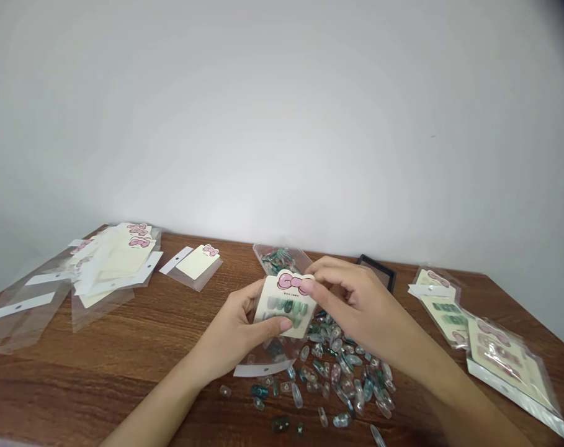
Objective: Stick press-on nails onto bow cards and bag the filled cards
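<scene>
A cream card (263,310) with a pink bow at its top carries rows of green press-on nails (287,306). My left hand (239,335) grips its lower left side, the thumb across the front over the lower row. At the upper right corner, my right hand (351,295) pinches the card by the bow, thumb in front. Below the card, a clear plastic bag with a white header strip (265,370) lies on the table, partly hidden by the card and my left hand. Loose press-on nails (332,372) in green, blue and clear tones are scattered under and around my right hand.
Left on the wooden table (179,335) lie blank cards in a stack (123,257), clear bags (25,310) and one separate card (198,262). Behind my hands are a bag of small nails (279,257) and a dark-framed tray (379,273). Bagged nail cards (507,360) lie right.
</scene>
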The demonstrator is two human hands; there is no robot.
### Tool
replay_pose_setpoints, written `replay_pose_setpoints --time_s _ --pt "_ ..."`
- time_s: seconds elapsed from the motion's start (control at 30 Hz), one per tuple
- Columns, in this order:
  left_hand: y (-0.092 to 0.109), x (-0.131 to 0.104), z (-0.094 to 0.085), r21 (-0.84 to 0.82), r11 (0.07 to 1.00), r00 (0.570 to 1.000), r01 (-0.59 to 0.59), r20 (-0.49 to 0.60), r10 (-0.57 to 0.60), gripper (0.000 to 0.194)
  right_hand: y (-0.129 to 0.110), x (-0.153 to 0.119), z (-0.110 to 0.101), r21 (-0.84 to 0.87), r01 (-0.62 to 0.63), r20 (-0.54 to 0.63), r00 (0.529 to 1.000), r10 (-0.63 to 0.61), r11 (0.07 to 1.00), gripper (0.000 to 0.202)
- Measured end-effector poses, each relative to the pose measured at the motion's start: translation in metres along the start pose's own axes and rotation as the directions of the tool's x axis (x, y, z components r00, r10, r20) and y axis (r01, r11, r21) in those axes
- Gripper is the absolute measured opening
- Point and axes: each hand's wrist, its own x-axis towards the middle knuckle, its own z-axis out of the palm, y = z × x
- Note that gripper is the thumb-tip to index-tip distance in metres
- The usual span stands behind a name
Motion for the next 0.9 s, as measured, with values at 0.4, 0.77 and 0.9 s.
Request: replay_pose_setpoints --time_s 0.4,0.77,0.9 --pt "-0.0019 0.0018 0.0033 -0.025 0.996 0.996 0.081 0.033 -0.080 0.029 0.0068 0.0020 -0.0018 -0.069 -0.050 0.110 0.992 0.057 0.996 0.027" --pt "-0.0001 0.0013 0.0034 0.007 0.996 0.995 0.085 0.046 -0.085 0.028 0.0066 0.0018 -0.0014 -0.032 -0.042 0.124 0.991 0.046 0.999 0.021" --pt "0.0029 -0.0001 0.0050 0.059 0.995 0.996 0.080 0.026 -0.082 0.032 0.0039 0.0011 -0.0027 -0.054 -0.014 0.198 0.980 0.024 0.998 0.028"
